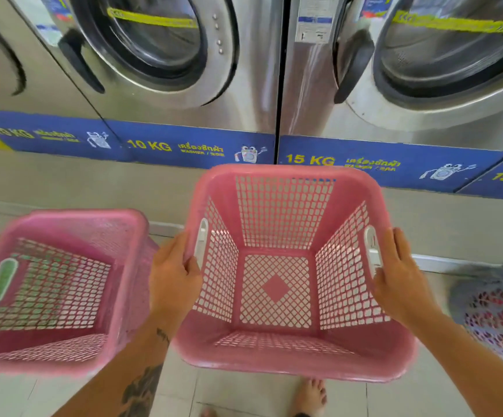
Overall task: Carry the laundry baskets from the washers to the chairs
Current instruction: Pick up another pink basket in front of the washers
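- A bare foot [310,395] is seen on the pale tiled floor [244,395], nearest the viewer.
- The square pink perforated plastic laundry basket [289,353] is clamped from both sides: the left hand [173,278] is closed on its left rim by the white handle slot, the right hand [400,281] on its right rim. It is held in front of the washers and is empty.
- For a good carry, both grips are best kept level and the basket kept clear of its neighbours while turning.
- A second pink perforated basket [54,296] stands just beside on the left, blurred, apparently empty.
- A grey mesh basket [497,314] at the right edge is partly shown; red patches show through it, contents uncertain.
- Furthest, the steel front-loading washers [160,55], doors shut, are labelled 10 KG and 15 KG.
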`<action>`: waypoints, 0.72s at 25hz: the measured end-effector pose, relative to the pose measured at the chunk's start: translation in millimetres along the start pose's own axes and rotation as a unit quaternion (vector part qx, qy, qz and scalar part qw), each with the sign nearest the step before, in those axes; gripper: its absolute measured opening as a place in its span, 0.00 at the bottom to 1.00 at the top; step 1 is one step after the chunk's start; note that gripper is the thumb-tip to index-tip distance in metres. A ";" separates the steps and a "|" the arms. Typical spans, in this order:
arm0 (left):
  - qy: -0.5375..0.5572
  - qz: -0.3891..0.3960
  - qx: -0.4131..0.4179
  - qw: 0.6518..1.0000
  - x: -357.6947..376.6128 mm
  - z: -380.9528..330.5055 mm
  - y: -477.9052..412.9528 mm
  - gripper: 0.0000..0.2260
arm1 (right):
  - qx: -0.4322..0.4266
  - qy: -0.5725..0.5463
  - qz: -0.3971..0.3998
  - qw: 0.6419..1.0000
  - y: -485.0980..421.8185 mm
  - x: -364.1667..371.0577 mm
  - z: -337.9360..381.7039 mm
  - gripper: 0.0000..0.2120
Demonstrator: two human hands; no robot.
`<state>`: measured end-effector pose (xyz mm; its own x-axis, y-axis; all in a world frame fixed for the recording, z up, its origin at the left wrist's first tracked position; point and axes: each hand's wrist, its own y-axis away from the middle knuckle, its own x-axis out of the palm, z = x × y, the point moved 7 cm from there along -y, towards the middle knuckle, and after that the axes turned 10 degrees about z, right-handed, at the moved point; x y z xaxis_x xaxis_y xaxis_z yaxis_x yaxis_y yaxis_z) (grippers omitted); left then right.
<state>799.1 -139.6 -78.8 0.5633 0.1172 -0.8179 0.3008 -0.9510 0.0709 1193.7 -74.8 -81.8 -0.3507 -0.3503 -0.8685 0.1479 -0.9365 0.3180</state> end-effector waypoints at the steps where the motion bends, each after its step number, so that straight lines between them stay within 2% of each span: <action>1: 0.002 0.002 0.001 1.000 0.4 15.4 7.9 0.19 | 0.014 0.003 0.005 1.000 7.4 13.2 5.3 0.43; 3: 0.009 0.004 0.002 1.000 5.6 42.5 20.9 0.18 | 0.039 0.008 0.008 0.999 17.7 41.8 11.9 0.42; 8: 0.017 -0.010 0.005 1.000 38.6 103.9 49.7 0.27 | 0.088 0.016 0.002 0.996 29.9 120.1 13.9 0.42; 14: 0.011 0.006 0.003 1.000 73.8 156.8 80.8 0.26 | 0.095 0.012 0.055 0.994 59.7 190.3 7.2 0.45; 18: 0.000 0.078 0.012 0.997 70.1 156.0 79.9 0.22 | 0.111 -0.006 0.103 0.989 74.1 185.2 17.1 0.45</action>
<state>742.6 -252.0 -219.6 0.6021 -0.0332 -0.7978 0.1905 -0.9643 0.1839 1123.9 -209.3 -212.6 -0.3454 -0.5326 -0.7727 0.0119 -0.8258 0.5639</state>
